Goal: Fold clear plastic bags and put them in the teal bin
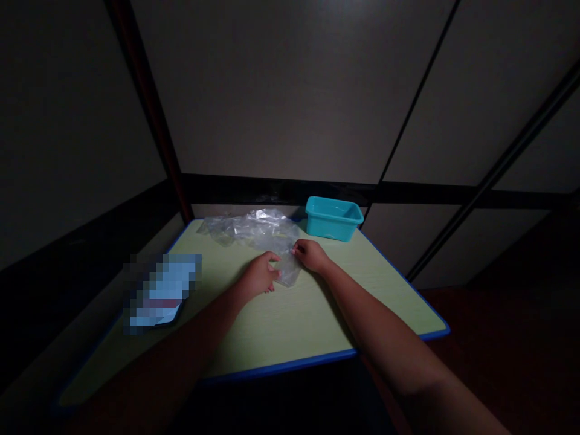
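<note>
A small clear plastic bag [289,273] lies on the table between my hands. My right hand [310,255] pinches its upper right edge between thumb and fingertips. At the bag's left side, my left hand [261,275] has its fingers curved and apart, with the tips close to the plastic; whether they touch it I cannot tell. Just behind, a crumpled heap of clear plastic bags [258,228] spreads towards the back left. Where the small bag ends and the heap begins is hard to make out.
A turquoise plastic basket [333,226] stands at the back right of the pale green table [290,329], which has a blue edge. On the left lies a blurred-out flat object with a bright surface [165,287]. Panelled walls [281,96] close in behind and to the left.
</note>
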A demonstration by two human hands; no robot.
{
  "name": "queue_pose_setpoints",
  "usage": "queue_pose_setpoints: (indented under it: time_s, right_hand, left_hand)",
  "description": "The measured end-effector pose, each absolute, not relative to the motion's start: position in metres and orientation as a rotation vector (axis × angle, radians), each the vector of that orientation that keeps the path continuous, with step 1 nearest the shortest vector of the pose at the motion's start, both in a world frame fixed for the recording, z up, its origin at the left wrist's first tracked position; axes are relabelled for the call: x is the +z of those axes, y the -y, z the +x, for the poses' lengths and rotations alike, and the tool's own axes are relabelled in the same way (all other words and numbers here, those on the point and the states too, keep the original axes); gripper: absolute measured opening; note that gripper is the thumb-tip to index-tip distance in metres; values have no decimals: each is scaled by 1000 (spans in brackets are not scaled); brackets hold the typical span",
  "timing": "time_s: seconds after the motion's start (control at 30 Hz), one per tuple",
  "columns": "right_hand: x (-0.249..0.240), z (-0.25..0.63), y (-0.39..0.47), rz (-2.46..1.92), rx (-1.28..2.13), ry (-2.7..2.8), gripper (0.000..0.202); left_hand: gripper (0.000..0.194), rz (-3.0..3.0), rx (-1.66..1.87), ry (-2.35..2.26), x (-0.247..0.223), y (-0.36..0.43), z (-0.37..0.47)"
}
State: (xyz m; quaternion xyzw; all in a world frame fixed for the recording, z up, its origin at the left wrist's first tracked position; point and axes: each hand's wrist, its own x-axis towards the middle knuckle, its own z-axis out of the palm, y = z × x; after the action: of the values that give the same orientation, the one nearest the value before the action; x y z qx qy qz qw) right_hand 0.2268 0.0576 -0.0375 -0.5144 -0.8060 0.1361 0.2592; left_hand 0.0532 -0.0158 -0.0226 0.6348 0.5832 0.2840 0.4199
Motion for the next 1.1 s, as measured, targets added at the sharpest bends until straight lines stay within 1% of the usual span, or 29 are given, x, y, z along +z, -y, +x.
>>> queue_pose_setpoints:
  time_s: [0.17, 0.4, 0.57, 0.7, 0.83, 0.9, 0.97, 1.1]
  right_hand:
    - [-34, 229, -53, -1401, 385, 2219, 10]
    - [-34, 230, -52, -1407, 377, 2218, 12]
    - [-34, 230, -53, -1406, 398, 2204, 12]
    - [-34, 232, -53, -1396, 492, 2131, 20]
    - [-33, 231, -53, -1396, 587, 2038, 32]
    - [-34, 230, -53, -1388, 612, 2021, 34]
    - [-37, 229, -55, -1392, 602, 2015, 32]
    - [-39, 229, -58, -1453, 497, 2071, 21]
  left_hand:
    - [23, 1706, 721, -1495, -24, 18, 50]
    - [35, 1904, 740, -1586, -24, 22, 53]
    - [37, 1973, 704, -1624, -22, 23, 54]
    - [39, 2028, 672, -1646, -19, 24, 54]
    - [37, 2043, 658, -1654, -19, 25, 54]
    - [37, 2064, 651, -1637, -19, 25, 54]
    - [39, 2095, 645, -1611, -20, 25, 54]
    - [40, 2135, 632, -1589, -22, 24, 53]
